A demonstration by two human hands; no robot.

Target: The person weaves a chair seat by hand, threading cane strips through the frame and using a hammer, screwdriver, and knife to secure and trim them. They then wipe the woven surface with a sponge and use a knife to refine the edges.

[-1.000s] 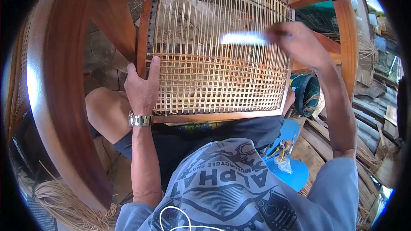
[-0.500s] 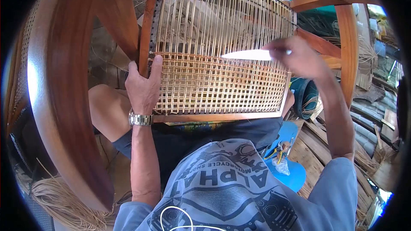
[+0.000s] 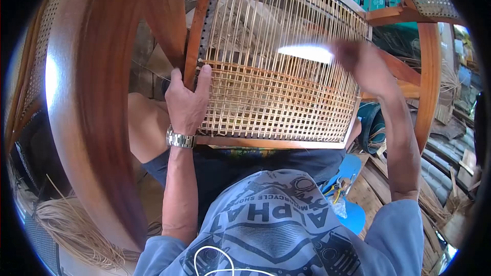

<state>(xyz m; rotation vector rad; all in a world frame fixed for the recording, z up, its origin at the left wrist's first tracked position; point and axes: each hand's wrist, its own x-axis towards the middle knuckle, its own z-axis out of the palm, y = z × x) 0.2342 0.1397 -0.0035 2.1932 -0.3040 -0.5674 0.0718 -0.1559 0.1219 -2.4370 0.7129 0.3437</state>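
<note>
"While I follow remotely through the head camera, where do you see the left hand (image 3: 187, 105)?"

"I see it curled on the side rail (image 3: 203, 15) of a wooden frame (image 3: 271, 143), its thumb lying by the edge of the cane weave (image 3: 276, 102). A metal watch (image 3: 181, 139) sits at that wrist."

"And the right hand (image 3: 368, 71)?"

"Well apart from the left, above the far side of the frame, closed on a bright blade (image 3: 307, 52) whose tip points toward the left hand. Blur hides the handle from me, and I can't tell whether the blade touches any cane."

"How does the weave lie?"

"Between the hands and below the blade. Nearer the body, I make out a crossed grid; beyond the left thumb run mostly lengthwise strands (image 3: 266, 15)."

"What else is around?"

"Left of the left hand, a broad curved timber (image 3: 94, 97), with a loose cane bundle (image 3: 76, 225) nearer the body. Below the right hand, I find a dark bucket (image 3: 372, 125), then a blue seat (image 3: 354, 221) carrying a yellow-marked tool (image 3: 336, 193)."
</note>
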